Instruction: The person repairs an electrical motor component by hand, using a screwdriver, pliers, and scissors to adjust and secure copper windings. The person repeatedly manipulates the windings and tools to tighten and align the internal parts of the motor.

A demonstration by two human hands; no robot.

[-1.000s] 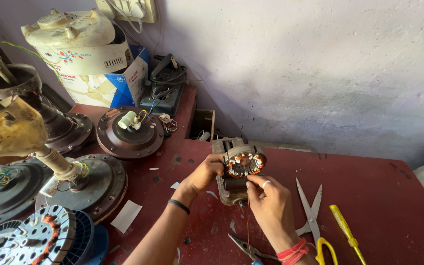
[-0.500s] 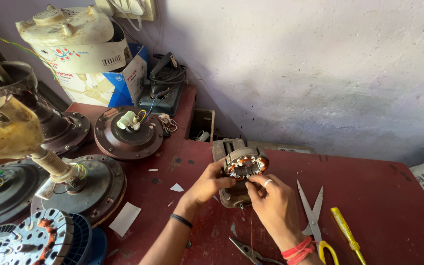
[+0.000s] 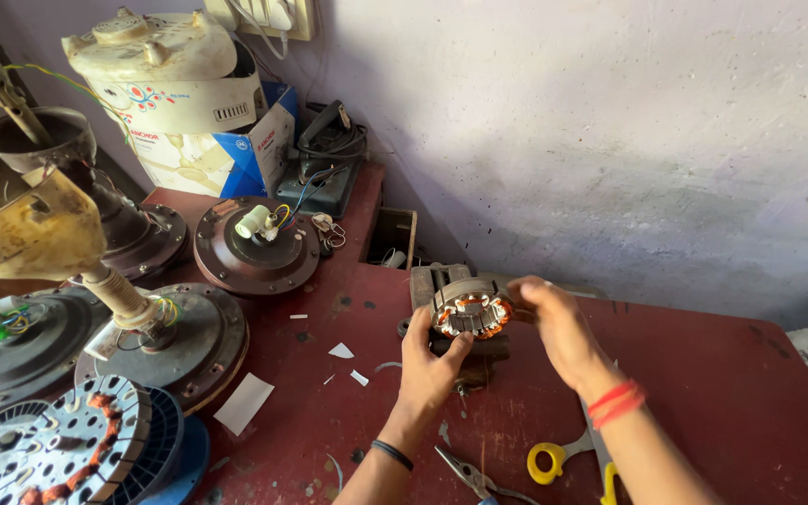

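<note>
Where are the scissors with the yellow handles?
The scissors lie on the red table at the bottom, under the right hand's forearm, beside the pliers.

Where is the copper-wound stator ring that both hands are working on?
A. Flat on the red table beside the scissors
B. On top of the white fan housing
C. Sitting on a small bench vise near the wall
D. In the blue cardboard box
C: the stator ring sits on the small vise, with the left hand below it and the right hand at its side.
</note>
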